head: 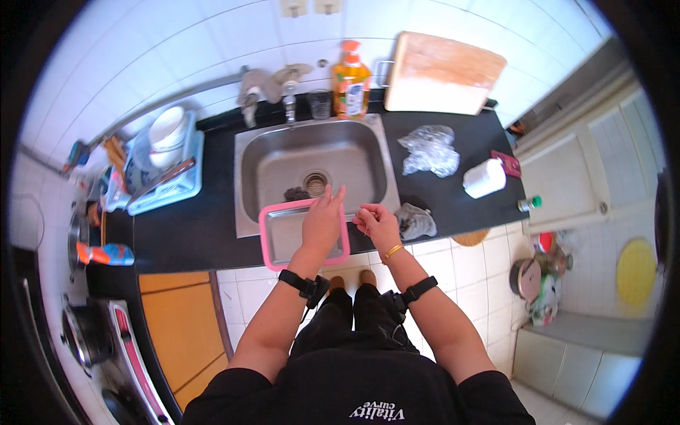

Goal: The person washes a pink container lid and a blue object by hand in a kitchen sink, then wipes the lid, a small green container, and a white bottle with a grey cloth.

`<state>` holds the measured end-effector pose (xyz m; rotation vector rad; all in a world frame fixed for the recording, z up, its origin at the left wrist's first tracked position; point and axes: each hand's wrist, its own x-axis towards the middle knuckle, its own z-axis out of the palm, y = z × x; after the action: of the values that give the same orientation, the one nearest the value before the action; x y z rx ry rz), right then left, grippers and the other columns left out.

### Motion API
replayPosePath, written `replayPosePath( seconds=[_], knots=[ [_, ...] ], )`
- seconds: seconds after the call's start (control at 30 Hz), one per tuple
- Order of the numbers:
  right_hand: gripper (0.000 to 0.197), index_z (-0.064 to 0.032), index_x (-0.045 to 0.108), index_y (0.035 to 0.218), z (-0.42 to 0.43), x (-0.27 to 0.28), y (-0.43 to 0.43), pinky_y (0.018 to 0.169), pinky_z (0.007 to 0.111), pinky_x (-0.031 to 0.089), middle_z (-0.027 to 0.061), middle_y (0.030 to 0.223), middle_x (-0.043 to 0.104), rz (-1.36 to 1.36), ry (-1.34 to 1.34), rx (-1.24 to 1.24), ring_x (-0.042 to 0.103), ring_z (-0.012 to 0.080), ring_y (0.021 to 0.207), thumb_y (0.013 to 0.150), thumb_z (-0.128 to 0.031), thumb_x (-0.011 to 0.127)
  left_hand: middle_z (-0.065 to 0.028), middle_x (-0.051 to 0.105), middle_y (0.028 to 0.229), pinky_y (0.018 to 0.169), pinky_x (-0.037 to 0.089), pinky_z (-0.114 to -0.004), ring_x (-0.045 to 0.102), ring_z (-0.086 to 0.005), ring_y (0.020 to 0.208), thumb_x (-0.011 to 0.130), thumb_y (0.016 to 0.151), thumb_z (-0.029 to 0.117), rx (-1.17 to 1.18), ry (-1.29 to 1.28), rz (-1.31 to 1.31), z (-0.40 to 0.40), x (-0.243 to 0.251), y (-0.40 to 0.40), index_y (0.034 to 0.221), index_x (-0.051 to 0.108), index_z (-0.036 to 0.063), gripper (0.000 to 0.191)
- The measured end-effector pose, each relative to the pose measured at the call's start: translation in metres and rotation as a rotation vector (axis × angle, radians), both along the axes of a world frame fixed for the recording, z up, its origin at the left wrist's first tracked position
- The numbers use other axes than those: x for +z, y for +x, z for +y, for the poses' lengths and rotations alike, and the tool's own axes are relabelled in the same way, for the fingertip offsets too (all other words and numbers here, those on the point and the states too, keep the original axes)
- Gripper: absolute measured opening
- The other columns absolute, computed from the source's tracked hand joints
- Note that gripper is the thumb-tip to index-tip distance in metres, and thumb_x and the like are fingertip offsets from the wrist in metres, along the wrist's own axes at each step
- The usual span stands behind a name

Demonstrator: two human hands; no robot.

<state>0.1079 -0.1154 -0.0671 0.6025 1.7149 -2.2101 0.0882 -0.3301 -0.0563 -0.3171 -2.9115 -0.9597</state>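
Observation:
In front of me a rectangular metal tray with a pink rim [264,234] straddles the front edge of the sink and the black counter. My left hand [322,223] is over the tray's right side, its fingers stretched towards the sink and apart, with nothing visible in them. Whether it touches the rim is unclear. My right hand [380,226] is just right of the tray, thumb and fingertips together; anything between them is too small to tell. A crumpled grey cloth or bag [416,221] lies beside that hand. Inside the steel sink [340,146], a dark scrubber [296,194] sits by the drain.
Behind the sink stand a faucet [289,103], a glass [320,104] and an orange soap bottle [351,82]. A cutting board [443,74] leans on the wall. Rightward lie a crumpled clear plastic bag [431,150] and a white container [484,178]. A dish rack [194,178] with a knife [167,178] is left.

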Motion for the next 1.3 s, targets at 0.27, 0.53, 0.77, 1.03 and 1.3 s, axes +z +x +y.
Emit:
replayPosePath(
  seconds=[0.27,0.53,0.77,1.03,1.3],
  knots=[
    [0.03,0.0018,0.081,0.153,0.09,0.008,0.053,0.093,0.031,0.074,0.0105,0.127,0.092,0.053,0.045,-0.31,0.092,0.0187,0.11,0.13,-0.017,0.08,-0.0314,0.059,0.194,0.132,0.062,-0.06,0.07,-0.055,0.163,0.076,0.123,0.019,-0.399,0.041,-0.018,0.122,-0.011,-0.001,0.194,0.054,0.014,0.075],
    [0.029,0.0027,0.083,0.15,0.171,0.02,0.121,0.096,0.034,0.077,0.0116,0.125,0.091,0.072,0.079,-0.618,0.09,0.0196,0.108,0.129,-0.017,0.081,-0.0305,0.058,0.194,0.114,0.071,-0.063,0.08,-0.054,0.148,0.062,0.129,0.015,-0.732,0.165,-0.095,0.228,0.004,0.051,0.2,0.04,0.0131,0.074],
    [0.026,0.0041,0.085,0.145,0.242,0.033,0.221,0.089,0.034,0.076,0.0112,0.118,0.091,0.101,0.152,-0.827,0.089,0.019,0.103,0.128,-0.015,0.08,-0.0291,0.066,0.187,0.112,0.072,-0.06,0.082,-0.0525,0.146,0.064,0.131,0.016,-0.924,0.105,-0.207,0.324,0.032,0.136,0.196,0.047,0.0095,0.068],
    [0.026,0.0056,0.085,0.146,0.345,0.048,0.403,0.088,0.034,0.074,0.0147,0.122,0.092,0.127,0.181,-1.169,0.091,0.0213,0.107,0.127,-0.012,0.079,-0.0272,0.088,0.151,0.1,0.072,-0.06,0.089,-0.0524,0.121,0.068,0.128,0.011,-1.157,0.087,-0.271,0.461,0.069,0.301,0.2,0.041,0.0134,0.077],
    [0.027,0.0042,0.086,0.146,0.414,0.055,0.615,0.09,0.035,0.075,0.0127,0.121,0.091,0.114,0.306,-1.664,0.088,0.0185,0.104,0.126,-0.014,0.083,-0.0307,0.085,0.156,0.107,0.072,-0.056,0.09,-0.0511,0.126,0.069,0.127,0.009,-1.5,0.13,-0.421,0.579,0.074,0.502,0.203,0.037,0.0158,0.083]
  ],
)
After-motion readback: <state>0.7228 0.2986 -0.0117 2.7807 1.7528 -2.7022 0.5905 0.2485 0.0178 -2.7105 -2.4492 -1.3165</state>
